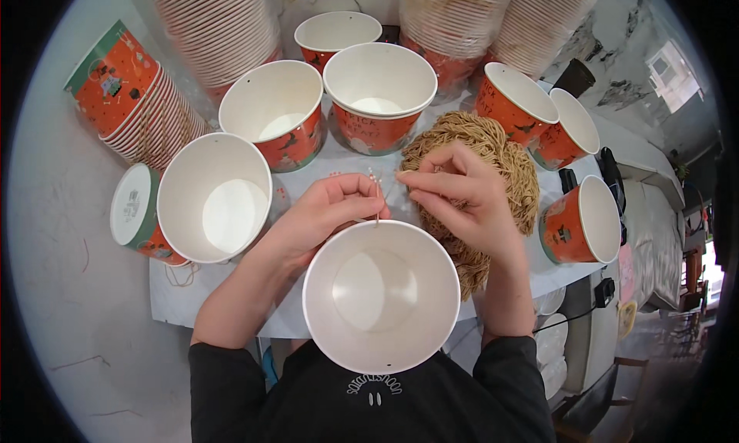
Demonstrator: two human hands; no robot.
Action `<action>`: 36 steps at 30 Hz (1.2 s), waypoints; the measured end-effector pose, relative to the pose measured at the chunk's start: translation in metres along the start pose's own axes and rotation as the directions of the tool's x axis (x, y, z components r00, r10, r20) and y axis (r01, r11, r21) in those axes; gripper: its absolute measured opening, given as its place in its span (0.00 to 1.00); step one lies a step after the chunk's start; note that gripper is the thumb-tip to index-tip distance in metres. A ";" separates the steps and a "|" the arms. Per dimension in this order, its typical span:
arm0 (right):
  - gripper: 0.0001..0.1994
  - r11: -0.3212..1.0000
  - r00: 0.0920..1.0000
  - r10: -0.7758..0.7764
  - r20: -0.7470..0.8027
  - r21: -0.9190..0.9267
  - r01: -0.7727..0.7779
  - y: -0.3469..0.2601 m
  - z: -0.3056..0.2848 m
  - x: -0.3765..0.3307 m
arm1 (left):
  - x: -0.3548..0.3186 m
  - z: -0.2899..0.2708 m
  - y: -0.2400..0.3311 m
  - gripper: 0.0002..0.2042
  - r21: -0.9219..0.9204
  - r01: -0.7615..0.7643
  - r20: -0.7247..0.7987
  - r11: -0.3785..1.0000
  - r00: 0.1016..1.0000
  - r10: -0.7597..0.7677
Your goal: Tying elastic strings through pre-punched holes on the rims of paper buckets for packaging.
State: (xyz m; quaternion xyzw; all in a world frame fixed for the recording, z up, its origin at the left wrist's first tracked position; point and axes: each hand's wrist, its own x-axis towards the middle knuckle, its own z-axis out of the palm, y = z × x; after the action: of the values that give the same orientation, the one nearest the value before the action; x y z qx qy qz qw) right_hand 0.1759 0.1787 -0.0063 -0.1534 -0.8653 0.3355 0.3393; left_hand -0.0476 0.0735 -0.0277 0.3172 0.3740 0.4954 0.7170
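Note:
A white-lined paper bucket [323, 297] faces me with its mouth toward me, close to my chest. At its far rim a thin tan cord [377, 221] passes by the edge, and my left hand [327, 210] is closed on it between thumb and fingers. Small pale and red specks show at those fingertips, too fine to name. To the right, my right hand [466, 193] is raised in a pinch, apart from the bucket; what its fingertips hold is too small to make out. Beneath and behind it lies a big heap of tan cord [519, 173].
Several orange printed buckets stand around, including a white-lined one [181, 204] at left and a tipped one [566, 227] at right. A nested stack [146, 112] leans at far left. Tall wrapped stacks [215, 27] line the back. A white sheet [173, 297] covers the table.

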 end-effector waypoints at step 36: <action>0.12 0.941 0.934 -0.279 -0.222 -0.255 0.221 -0.001 0.022 0.003 | 0.005 0.034 0.018 0.22 0.475 -0.460 0.004 0.751 0.854 0.521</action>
State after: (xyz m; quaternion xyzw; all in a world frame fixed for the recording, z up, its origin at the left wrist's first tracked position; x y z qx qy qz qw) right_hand 0.1585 0.1685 -0.0161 -0.1208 -0.8594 0.1660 0.4682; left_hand -0.0259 0.0812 0.0035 0.5317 0.4289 0.5828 0.4401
